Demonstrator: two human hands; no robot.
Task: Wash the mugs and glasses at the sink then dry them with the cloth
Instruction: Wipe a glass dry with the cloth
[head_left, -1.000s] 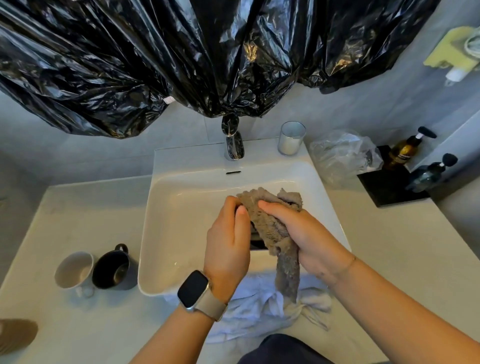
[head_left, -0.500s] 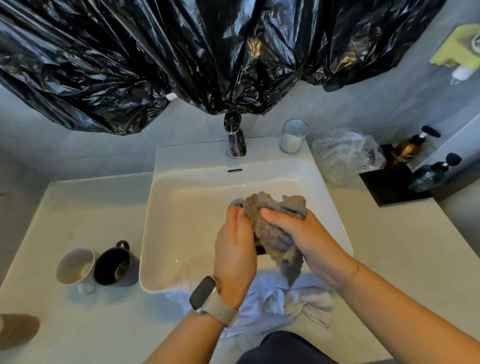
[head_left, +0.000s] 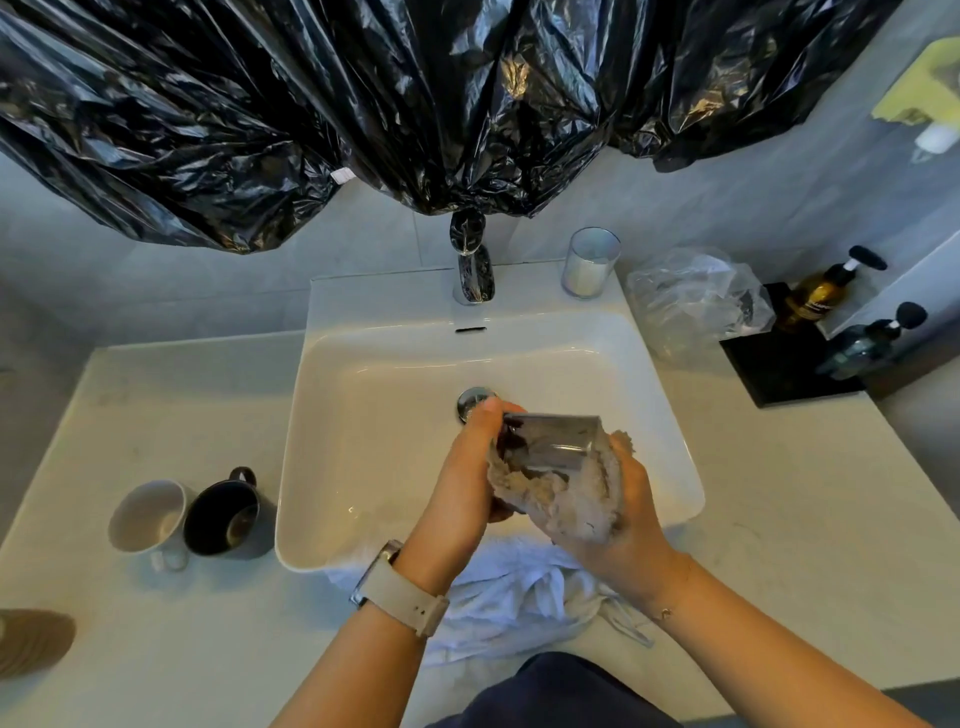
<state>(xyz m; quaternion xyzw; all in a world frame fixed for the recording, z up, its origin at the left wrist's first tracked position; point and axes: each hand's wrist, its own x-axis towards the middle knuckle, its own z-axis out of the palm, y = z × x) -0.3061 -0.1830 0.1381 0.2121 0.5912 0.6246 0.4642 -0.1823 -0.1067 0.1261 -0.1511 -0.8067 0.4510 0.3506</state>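
Note:
Over the white sink (head_left: 374, 395), my left hand (head_left: 462, 473) grips a dark smoky glass (head_left: 550, 439) lying on its side. My right hand (head_left: 631, 499) holds a beige-grey cloth (head_left: 566, 493) bunched under and against the glass. A white mug (head_left: 148, 514) and a black mug (head_left: 223, 514) lie tipped on the counter left of the sink. A clear glass (head_left: 592, 262) stands upright on the sink ledge right of the tap (head_left: 472, 270).
A white towel (head_left: 519, 597) lies crumpled at the sink's front edge. A clear plastic bag (head_left: 696, 301) and two pump bottles (head_left: 826, 296) on a black tray (head_left: 779, 364) sit at the right. Black plastic sheeting (head_left: 415, 104) hangs above the tap.
The cloth, earlier draped over the top of the glass, now sits below it, so the glass shows. Both hands have shifted slightly right and nearer.

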